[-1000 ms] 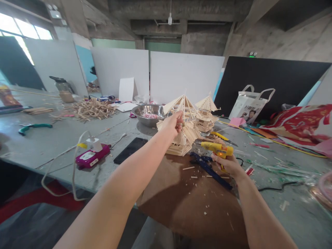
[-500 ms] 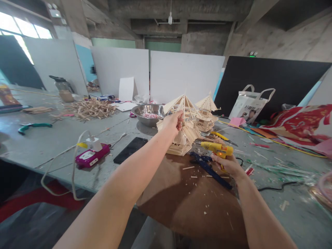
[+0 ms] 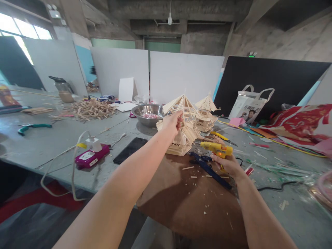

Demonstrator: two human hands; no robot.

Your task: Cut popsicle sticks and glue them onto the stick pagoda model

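Note:
A pagoda model of thin wooden sticks (image 3: pixel 184 138) stands at the far edge of a brown cardboard sheet (image 3: pixel 192 197). My left hand (image 3: pixel 172 122) reaches out to its middle tier, fingers pinched on the sticks there. My right hand (image 3: pixel 228 164) rests low on the right, closed round the handle of a yellow glue gun (image 3: pixel 216 148) whose nozzle points left toward the model. Blue-handled pliers (image 3: pixel 207 166) lie on the cardboard just left of that hand. A second, smaller stick model (image 3: pixel 206 116) stands behind the first.
On the grey table: a steel bowl (image 3: pixel 149 114), a black phone (image 3: pixel 130 145), a pink charger block with white cable (image 3: pixel 92 155), a heap of loose sticks (image 3: pixel 92 109), green pliers (image 3: pixel 32 127), a white tote bag (image 3: pixel 250 103) and red patterned plastic (image 3: pixel 303 126).

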